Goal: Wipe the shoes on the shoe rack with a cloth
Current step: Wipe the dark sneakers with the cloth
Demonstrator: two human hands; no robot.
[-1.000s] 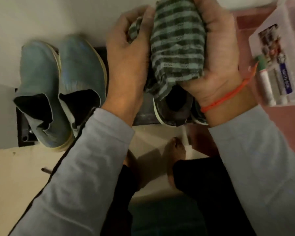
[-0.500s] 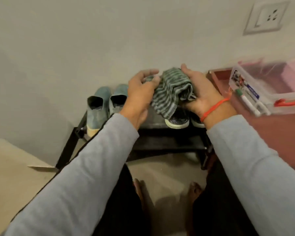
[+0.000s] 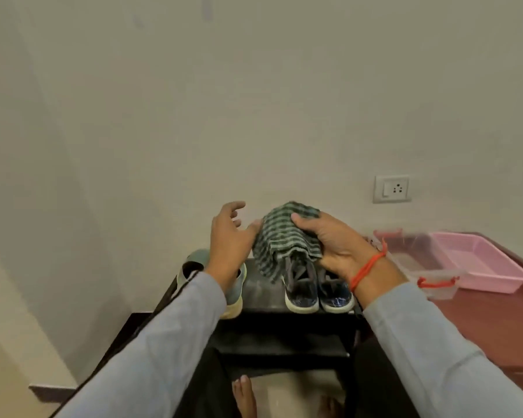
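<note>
Green striped woven cloth (image 3: 280, 236) is gripped by the right hand (image 3: 334, 245) over the dark lace-up sneakers (image 3: 316, 289). Left hand (image 3: 230, 236) is spread, fingers relaxed, thumb touching cloth. Toe caps w/ firm strokes should be wiped.

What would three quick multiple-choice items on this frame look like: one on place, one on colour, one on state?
1. Where do the dark sneakers stand?
A. top shelf of the black shoe rack
B. floor
C. pink tray

2. What colour is the cloth?
A. plain white
B. green striped
C. red

3. Which hand holds the cloth?
A. left hand only
B. neither
C. right hand

Key: 1 A, the pair sits on the rack's top shelf beside the light blue slip-ons. 2 B, green stripes show across it. 3 C, the right hand's thumb and fingers grip it while the left hand is spread open beside it.
</note>
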